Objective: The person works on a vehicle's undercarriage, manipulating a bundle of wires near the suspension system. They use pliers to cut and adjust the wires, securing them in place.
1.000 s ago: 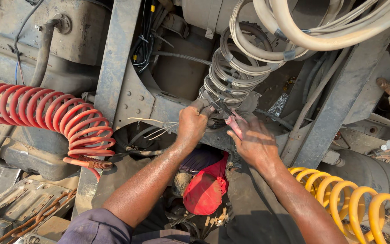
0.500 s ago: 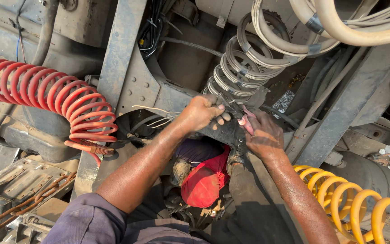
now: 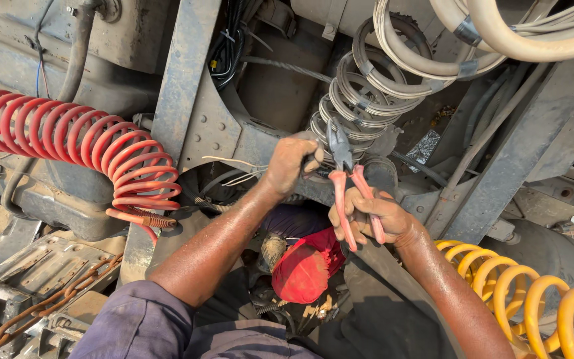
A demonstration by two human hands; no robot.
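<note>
Surroundings: red coiled hose (image 3: 81,149) left, yellow coiled hose (image 3: 526,292) lower right, grey coiled hose (image 3: 360,100) above.
Pliers (image 3: 347,179): upright, nose up.
Right hand (image 3: 373,219): grips handles.
Left hand (image 3: 290,163): closed beside nose.

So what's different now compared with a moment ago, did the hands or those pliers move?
The right hand has drawn back toward the person, so the pink-handled pliers now show in full, nose up at the grey coiled hose. The left hand stays at the base of that coil. The red coiled hose, yellow coiled hose and red cloth lie as before.
</note>
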